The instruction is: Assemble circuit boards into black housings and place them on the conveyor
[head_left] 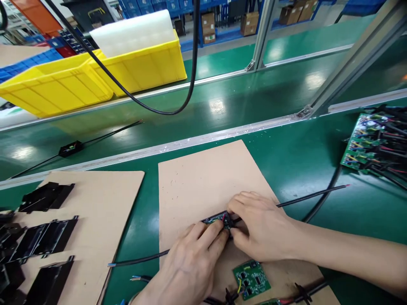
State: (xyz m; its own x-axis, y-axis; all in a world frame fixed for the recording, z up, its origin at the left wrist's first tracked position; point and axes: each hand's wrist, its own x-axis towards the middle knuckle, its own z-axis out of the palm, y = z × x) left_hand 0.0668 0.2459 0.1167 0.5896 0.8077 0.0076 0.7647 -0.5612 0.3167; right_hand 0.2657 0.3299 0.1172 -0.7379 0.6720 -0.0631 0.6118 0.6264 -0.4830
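Observation:
Over the middle cardboard sheet, my left hand (193, 258) grips a small black plastic case (210, 219) with a circuit board inside, its fingertips pressing on the case. At the case's right end, my right hand (260, 224) closes its thumb and fingers about the corner where a black cable (237, 220) enters. That cable's right part ends in a red tip beyond my right hand; another black cable (143, 259) with a blue tip runs out left of my left hand. Below my right hand lies a bare green circuit board (252, 279) with cable attached. My left hand hides part of the case.
Black plastic cases (47, 237) lie on the left cardboard sheet (108, 212). A pile of wired circuit boards (375, 144) is at the right. Yellow bins (143, 63) stand at the back; a black cable loop (173, 112) hangs in front. A metal post (346, 63) rises at the right.

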